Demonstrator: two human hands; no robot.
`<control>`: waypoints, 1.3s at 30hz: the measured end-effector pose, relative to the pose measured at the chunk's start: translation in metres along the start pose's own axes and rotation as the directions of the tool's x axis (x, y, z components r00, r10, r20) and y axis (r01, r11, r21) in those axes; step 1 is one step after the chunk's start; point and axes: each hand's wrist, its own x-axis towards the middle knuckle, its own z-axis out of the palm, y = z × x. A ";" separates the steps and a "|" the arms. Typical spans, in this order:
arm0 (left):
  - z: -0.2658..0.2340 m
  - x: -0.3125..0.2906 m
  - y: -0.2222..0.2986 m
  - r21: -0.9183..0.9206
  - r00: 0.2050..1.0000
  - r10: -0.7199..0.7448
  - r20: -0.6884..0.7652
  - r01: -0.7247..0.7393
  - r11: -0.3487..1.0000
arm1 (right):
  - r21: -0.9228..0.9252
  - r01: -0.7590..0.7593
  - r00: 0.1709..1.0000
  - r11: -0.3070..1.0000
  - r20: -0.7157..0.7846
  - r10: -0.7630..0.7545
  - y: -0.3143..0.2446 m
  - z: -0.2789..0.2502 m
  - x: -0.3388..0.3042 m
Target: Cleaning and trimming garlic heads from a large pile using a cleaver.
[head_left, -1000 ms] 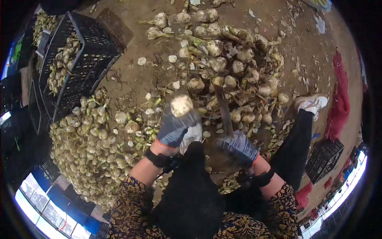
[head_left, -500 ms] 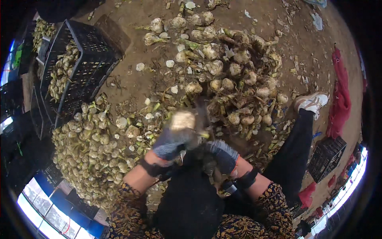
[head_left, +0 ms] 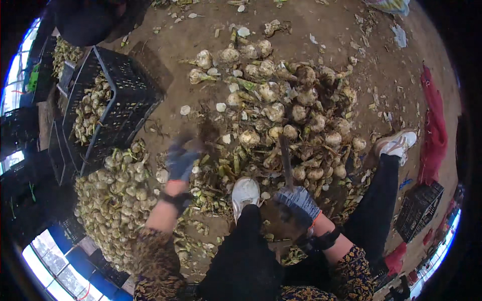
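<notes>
My left hand (head_left: 182, 159), in a grey glove, is out to the left above the floor, between the two heaps of garlic. Motion blurs its fingers, and no bulb shows in it. My right hand (head_left: 297, 203), gloved too, is closed around a knife (head_left: 286, 163) whose dark, dirty blade points away from me. Just beyond the blade lies a loose heap of garlic bulbs (head_left: 273, 111) with soil, roots and stems on them. To the left of my left hand is a big pile of garlic (head_left: 115, 195), most with short stems.
A black plastic crate (head_left: 125, 83) holding garlic lies tipped at the upper left, beside the pile. Cut stems and peel litter the floor. My shoes (head_left: 246, 194) flank the near side of the loose heap. Red cloth (head_left: 434, 125) and another black crate (head_left: 417, 210) are at the right.
My left hand has swung left, away from the knife; the pale bulb it held no longer shows. My right hand has moved slightly right and down with the knife.
</notes>
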 end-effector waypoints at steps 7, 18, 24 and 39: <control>0.151 0.025 0.065 0.591 0.835 0.119 0.537 -0.472 0.654 | -0.308 0.147 0.986 0.940 -0.035 -0.166 0.020 -0.026 -0.020; 0.110 0.021 0.083 -0.208 0.995 -0.001 0.099 0.022 0.978 | -0.867 0.337 0.896 0.366 0.175 -0.408 0.046 -0.034 -0.025; -0.042 0.057 0.118 -0.785 0.936 -0.321 0.147 0.307 0.537 | -0.784 0.298 0.926 0.544 0.098 -0.366 0.075 -0.038 -0.017; 0.144 0.074 0.037 0.508 1.000 0.027 -0.016 -0.015 0.861 | -0.934 0.295 0.907 0.199 0.208 -0.367 0.059 -0.022 -0.012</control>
